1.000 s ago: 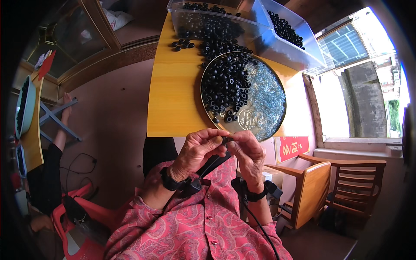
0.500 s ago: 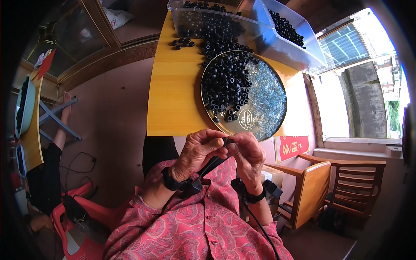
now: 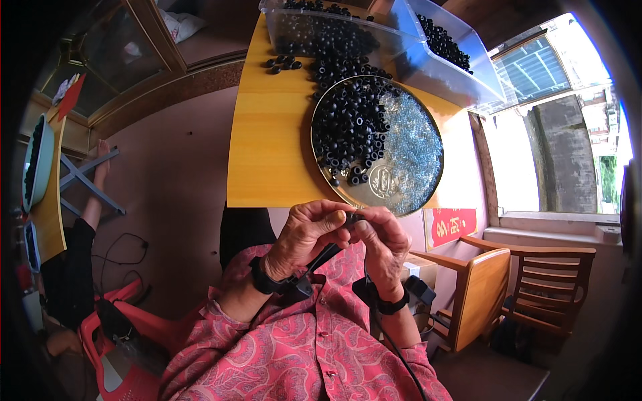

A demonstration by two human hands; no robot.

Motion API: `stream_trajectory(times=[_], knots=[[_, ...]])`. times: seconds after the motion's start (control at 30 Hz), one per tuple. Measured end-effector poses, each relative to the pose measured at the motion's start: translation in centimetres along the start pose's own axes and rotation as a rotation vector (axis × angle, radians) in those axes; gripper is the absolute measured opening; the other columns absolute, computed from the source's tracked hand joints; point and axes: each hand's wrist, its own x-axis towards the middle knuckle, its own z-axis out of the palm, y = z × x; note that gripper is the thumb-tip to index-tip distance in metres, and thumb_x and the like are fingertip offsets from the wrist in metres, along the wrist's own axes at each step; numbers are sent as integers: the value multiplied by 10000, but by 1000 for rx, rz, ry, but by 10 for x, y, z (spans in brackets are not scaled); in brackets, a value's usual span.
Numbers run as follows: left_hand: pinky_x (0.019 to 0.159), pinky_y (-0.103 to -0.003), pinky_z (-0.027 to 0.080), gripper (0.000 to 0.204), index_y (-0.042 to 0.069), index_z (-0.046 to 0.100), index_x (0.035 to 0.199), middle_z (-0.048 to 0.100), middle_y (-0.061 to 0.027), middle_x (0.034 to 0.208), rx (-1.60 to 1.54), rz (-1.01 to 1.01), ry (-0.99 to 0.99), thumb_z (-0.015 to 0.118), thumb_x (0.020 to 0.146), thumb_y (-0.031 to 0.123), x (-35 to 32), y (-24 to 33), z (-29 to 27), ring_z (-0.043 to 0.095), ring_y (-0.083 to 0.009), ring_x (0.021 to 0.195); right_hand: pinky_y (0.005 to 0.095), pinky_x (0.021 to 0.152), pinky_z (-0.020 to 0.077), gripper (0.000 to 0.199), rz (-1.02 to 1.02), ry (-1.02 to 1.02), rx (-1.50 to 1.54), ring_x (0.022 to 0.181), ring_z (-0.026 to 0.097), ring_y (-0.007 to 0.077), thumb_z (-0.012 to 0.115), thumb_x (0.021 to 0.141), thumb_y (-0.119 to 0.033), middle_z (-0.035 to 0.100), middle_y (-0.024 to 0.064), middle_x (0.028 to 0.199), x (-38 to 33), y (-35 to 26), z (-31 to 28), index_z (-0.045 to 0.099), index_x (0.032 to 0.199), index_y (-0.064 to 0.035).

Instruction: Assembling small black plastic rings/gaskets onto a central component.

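My left hand [image 3: 304, 237] and my right hand [image 3: 382, 250] meet just off the near table edge, fingertips pinched together. Between them sits a small black round part [image 3: 352, 216], mostly covered by thumbs and fingers. Right beyond the hands, a round metal tray [image 3: 361, 193] rests on the yellow table. Its left half is heaped with black hollow caps [image 3: 344, 130], some showing ring-shaped open ends. Tiny clear-bluish pieces [image 3: 414, 150] are spread over its right half; they are too small to name.
More black caps spill from a tipped clear bin [image 3: 284, 37] across the yellow table [image 3: 261, 154]. A second translucent bin [image 3: 428, 73] holds more. Wooden chairs [image 3: 478, 301] stand at right, a red plastic chair [image 3: 100, 347] at lower left. Another person's leg [image 3: 93, 194] shows at far left.
Both hands stay pinched around the black part, with only slight finger shifts. The right fingers lie a little flatter over it. Tray and bins look unchanged.
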Motion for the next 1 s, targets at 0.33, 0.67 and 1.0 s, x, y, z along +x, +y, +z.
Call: stream_trajectory(times=[0.33,0.67,1.0], knots=[[645,-253,557,243,-8,631,1113,671,-75,849,-29,-22,-10,616,919,138,-1,0,-1,646,-122,690,235,724,548,149,25,32,122,821,628,118,605,892,35,601,62,973,-3,5,2,624,1039,45],[652,-244,559,235,-3,633,1117,673,-68,866,12,1,-1,612,920,124,-3,-1,0,642,-108,708,216,702,518,126,-10,6,22,813,606,105,616,887,28,582,56,959,-4,2,1,621,1012,48],[650,-236,555,241,-8,633,1113,672,-69,872,-4,-11,-17,619,916,130,-6,1,6,638,-100,701,230,708,531,132,-18,24,72,819,620,116,613,891,18,591,62,975,-8,2,1,621,1018,53]])
